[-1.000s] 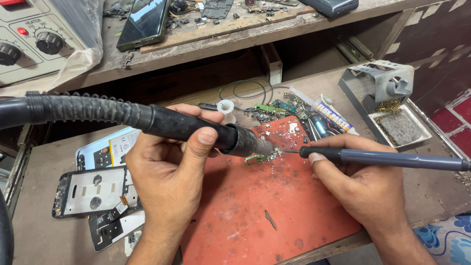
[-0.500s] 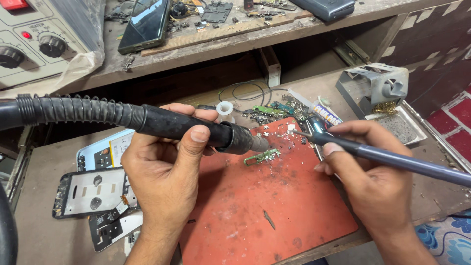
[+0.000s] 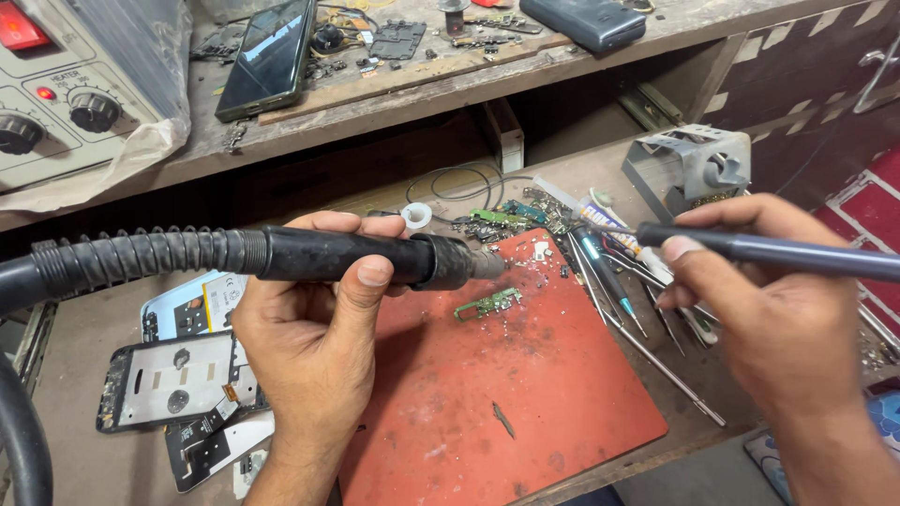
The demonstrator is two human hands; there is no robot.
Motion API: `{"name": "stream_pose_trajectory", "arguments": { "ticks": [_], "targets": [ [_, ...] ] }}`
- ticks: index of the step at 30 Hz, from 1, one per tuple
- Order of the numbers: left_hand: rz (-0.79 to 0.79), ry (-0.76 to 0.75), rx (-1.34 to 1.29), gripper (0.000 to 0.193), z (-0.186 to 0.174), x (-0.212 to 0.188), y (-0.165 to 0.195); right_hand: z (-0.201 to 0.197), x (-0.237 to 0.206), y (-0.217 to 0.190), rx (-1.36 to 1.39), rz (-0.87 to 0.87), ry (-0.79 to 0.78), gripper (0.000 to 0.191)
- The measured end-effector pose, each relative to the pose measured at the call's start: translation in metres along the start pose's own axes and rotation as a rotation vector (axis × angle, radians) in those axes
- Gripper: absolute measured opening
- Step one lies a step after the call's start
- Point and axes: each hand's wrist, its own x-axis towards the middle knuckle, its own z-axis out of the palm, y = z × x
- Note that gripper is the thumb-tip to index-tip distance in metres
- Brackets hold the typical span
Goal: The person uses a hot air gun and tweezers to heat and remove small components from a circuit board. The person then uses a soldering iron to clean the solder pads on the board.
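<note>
Head view. One red work mat [image 3: 525, 403] on the bench, largest item, centre frame. One control unit [image 3: 66, 103] at 10 o'clock on the upper shelf, two black knobs visible, one red lamp. One dark phone [image 3: 267, 58] lying face up at 11 o'clock; one dark case [image 3: 586, 21] at 1 o'clock. One metal stand [image 3: 694, 169] at 2 o'clock. Phone frames [image 3: 178, 379] stacked at 8 o'clock (at least three, overlap prevents exact count).

Left hand [image 3: 314, 351] wrapped tight around one black hot-air handpiece [image 3: 356, 258], thumb on top; ribbed hose runs off toward 9 o'clock, nozzle pointing toward 3 o'clock, above the mat's upper edge. Right hand [image 3: 778, 319] at 3 o'clock closed in a pen grip on one dark slim tool [image 3: 750, 248], tip toward 9 o'clock, held well off the mat.

One small green circuit board [image 3: 487, 304] on the mat, just below the nozzle, untouched. Several tweezers and probes [image 3: 637, 319] beside the mat's right edge. One white ring [image 3: 416, 216] at 12 o'clock.
</note>
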Motion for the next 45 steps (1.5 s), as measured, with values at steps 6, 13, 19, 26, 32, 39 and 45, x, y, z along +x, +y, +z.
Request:
{"name": "stream_pose_trajectory", "arguments": {
  "ticks": [6, 13, 19, 26, 32, 39, 45],
  "targets": [
    [0.004, 0.009, -0.038, 0.029, -0.001, 0.000, -0.003, 0.006, -0.005, 0.001, -0.046, 0.024, -0.016, 0.016],
    [0.002, 0.023, -0.053, 0.028, -0.001, 0.001, -0.003, -0.009, 0.003, -0.011, -0.041, -0.084, 0.115, 0.014],
    [0.032, -0.019, -0.073, 0.029, 0.014, -0.001, 0.004, -0.026, 0.012, -0.011, 0.105, -0.044, 0.147, 0.012],
    [0.063, -0.091, -0.108, 0.030, 0.028, 0.006, 0.019, -0.046, 0.023, -0.012, -0.222, -0.214, 0.283, 0.009],
    [0.070, -0.117, -0.123, 0.027, 0.048, 0.016, 0.015, -0.047, 0.044, -0.015, -0.398, -0.311, 0.266, 0.008],
    [0.028, -0.115, -0.125, 0.029, 0.060, 0.018, 0.006, -0.044, 0.063, 0.009, -0.526, -0.318, 0.208, 0.012],
    [-0.003, -0.108, -0.123, 0.030, 0.059, 0.018, 0.003, -0.045, 0.065, 0.026, -0.519, -0.300, 0.127, 0.015]
  ]
}}
